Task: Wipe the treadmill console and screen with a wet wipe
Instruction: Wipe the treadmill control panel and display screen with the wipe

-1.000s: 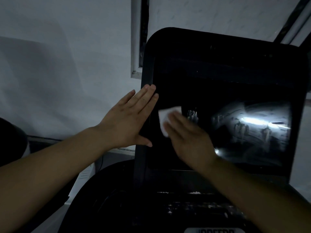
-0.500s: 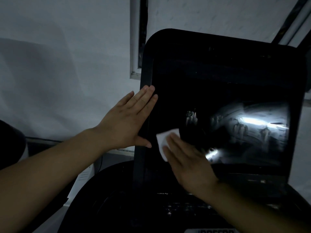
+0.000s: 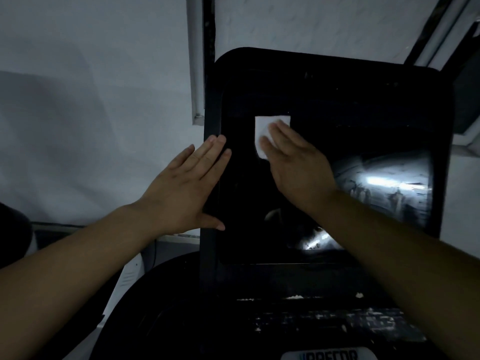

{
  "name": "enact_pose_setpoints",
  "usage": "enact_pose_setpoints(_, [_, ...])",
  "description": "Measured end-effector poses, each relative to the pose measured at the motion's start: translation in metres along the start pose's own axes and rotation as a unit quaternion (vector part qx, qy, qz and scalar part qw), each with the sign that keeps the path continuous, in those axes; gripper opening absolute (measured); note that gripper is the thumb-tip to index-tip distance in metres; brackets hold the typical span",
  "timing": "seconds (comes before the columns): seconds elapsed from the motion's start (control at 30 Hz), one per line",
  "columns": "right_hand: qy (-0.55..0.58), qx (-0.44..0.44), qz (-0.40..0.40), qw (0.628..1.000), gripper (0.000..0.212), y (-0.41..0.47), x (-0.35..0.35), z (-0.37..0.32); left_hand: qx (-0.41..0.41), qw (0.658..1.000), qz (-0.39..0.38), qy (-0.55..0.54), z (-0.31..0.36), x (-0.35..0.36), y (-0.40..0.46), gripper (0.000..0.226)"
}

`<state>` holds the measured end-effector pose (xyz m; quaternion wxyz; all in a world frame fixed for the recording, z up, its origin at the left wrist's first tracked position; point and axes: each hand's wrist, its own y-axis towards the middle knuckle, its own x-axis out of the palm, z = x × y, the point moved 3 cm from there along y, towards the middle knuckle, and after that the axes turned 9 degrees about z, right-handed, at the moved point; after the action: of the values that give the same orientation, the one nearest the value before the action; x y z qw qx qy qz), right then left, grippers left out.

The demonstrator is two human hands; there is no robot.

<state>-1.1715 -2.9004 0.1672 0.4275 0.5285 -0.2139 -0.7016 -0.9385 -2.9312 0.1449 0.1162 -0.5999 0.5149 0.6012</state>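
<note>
A large black treadmill screen (image 3: 363, 113) stands upright in front of me, glossy and dark, with a bright reflection on its right half. My right hand (image 3: 296, 162) presses a folded white wet wipe (image 3: 265, 131) flat against the upper left of the glass; its fingers cover the wipe's lower right part. My left hand (image 3: 187, 188) lies flat with its fingers together on the screen's left frame, thumb on the bezel. Below the screen the dark console (image 3: 324, 323) shows pale dusty smears.
A white wall (image 3: 91, 113) fills the left side, with a vertical white and black window frame (image 3: 202, 61) behind the screen. A dark rounded shape (image 3: 13, 235) sits at the far left edge. A white label (image 3: 330, 355) with letters shows at the bottom.
My right hand slid the wipe down the left part of the screen, then up to the upper left. My left hand stayed on the frame.
</note>
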Motion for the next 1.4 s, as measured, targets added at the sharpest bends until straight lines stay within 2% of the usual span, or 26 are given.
enact_pose_setpoints(0.33, [0.060, -0.054, -0.036, 0.996, 0.043, -0.133, -0.023, -0.074, 0.004, 1.000, 0.008, 0.006, 0.001, 0.000, -0.001, 0.136])
enact_pose_setpoints(0.43, [0.055, -0.054, -0.020, 0.997, 0.037, -0.115, -0.022, -0.063, 0.017, 0.999, 0.018, 0.020, 0.007, -0.002, 0.001, 0.133])
enact_pose_setpoints(0.53, [0.030, -0.003, 0.014, 0.999, 0.033, -0.072, -0.014, -0.034, 0.035, 0.999, 0.024, 0.026, 0.023, -0.005, 0.010, 0.131])
enact_pose_setpoints(0.67, [0.010, 0.028, 0.026, 0.999, 0.036, -0.035, -0.014, -0.006, 0.011, 0.999, 0.023, 0.019, 0.053, -0.006, 0.031, 0.130])
enact_pose_setpoints(0.83, [0.029, 0.034, 0.024, 0.999, 0.035, -0.070, -0.018, -0.016, -0.031, 0.998, -0.002, 0.054, 0.069, 0.005, 0.046, 0.129])
enact_pose_setpoints(1.07, [0.046, -0.007, -0.008, 0.999, 0.036, -0.144, -0.029, -0.045, -0.038, 0.997, -0.022, 0.061, 0.071, 0.008, 0.047, 0.127])
enact_pose_setpoints(1.17, [0.029, -0.004, 0.008, 1.000, 0.036, -0.122, -0.029, -0.033, -0.042, 0.997, -0.021, 0.057, 0.071, 0.007, 0.048, 0.128])
enact_pose_setpoints(1.3, [-0.010, 0.049, 0.024, 0.998, 0.034, -0.064, -0.017, -0.001, -0.038, 0.998, -0.014, 0.043, 0.071, 0.006, 0.047, 0.131])
enact_pose_setpoints(1.4, [0.003, 0.058, 0.005, 0.998, 0.040, -0.053, -0.012, 0.005, 0.004, 1.000, 0.028, 0.007, 0.071, 0.004, 0.044, 0.130])
